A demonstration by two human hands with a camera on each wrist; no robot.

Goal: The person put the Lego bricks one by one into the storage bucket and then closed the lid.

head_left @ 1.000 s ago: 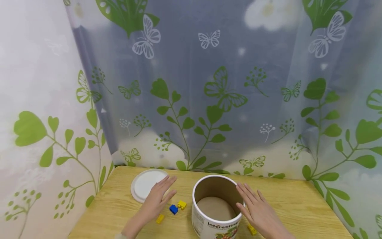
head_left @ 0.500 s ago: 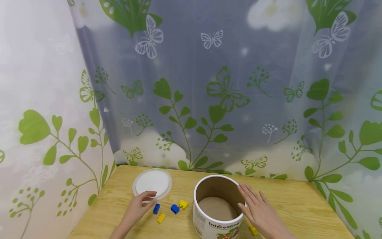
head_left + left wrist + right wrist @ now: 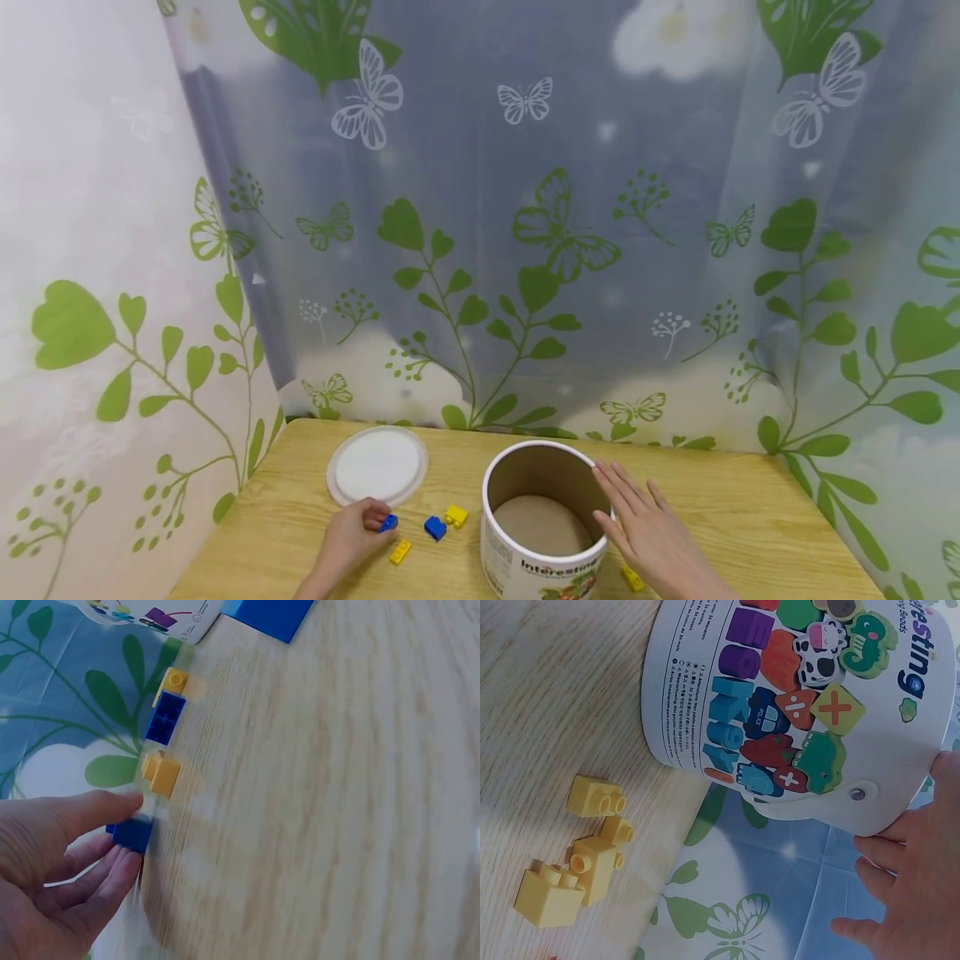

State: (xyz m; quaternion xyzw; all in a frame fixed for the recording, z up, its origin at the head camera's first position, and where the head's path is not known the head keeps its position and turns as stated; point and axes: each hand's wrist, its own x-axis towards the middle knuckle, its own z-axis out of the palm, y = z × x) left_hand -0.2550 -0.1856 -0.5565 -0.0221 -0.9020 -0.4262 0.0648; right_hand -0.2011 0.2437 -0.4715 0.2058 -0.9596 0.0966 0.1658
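In the head view my left hand (image 3: 347, 537) pinches a blue toy brick (image 3: 387, 523) at the table's left side. The left wrist view shows that brick (image 3: 133, 835) between thumb and fingertips, close to the tabletop. Beside it lie a yellow brick (image 3: 401, 551), another blue brick (image 3: 435, 527) and a second yellow one (image 3: 456, 516). My right hand (image 3: 656, 533) rests with straight fingers against the right rim of a round white bucket (image 3: 498, 554). The bucket is uncovered, and its brown inside holds nothing on the visible floor.
A round white lid (image 3: 377, 464) lies flat at the back left of the wooden table (image 3: 720, 500). Partly behind my right hand is a yellow brick (image 3: 632, 577); several yellow bricks (image 3: 592, 870) show in the right wrist view. A patterned curtain (image 3: 465, 333) hangs behind.
My left hand has drawn back from over the lid, come down to the left blue brick and closed its fingers on it. My right hand has stayed at the bucket's rim.
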